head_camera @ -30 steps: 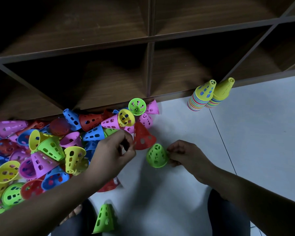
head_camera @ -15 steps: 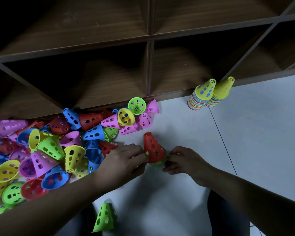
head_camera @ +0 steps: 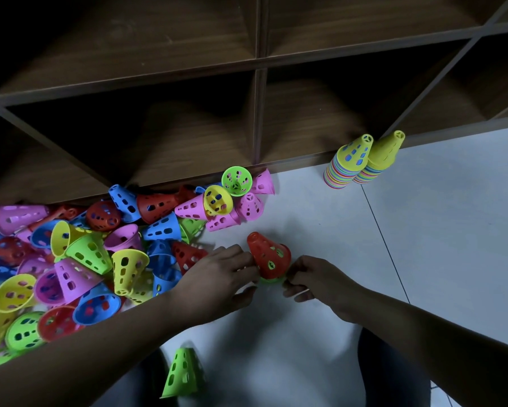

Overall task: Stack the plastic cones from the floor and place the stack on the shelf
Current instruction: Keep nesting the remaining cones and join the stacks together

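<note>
Centrally on the white floor (head_camera: 320,218), one red perforated plastic cone (head_camera: 269,255) caps one green plastic cone (head_camera: 272,279); left hand (head_camera: 217,277) pinches the red side, right hand (head_camera: 314,280) pinches the green rim, probably seating them squarely. Two multicoloured cone stacks (head_camera: 348,168) wait far right beside the wooden shelf (head_camera: 258,113), presumably finished.

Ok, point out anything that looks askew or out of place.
The red cone leans left on the green cone under it and does not look seated square. A lone lime cone sits close to the person, apart from the loose pile beside the shelf.
</note>
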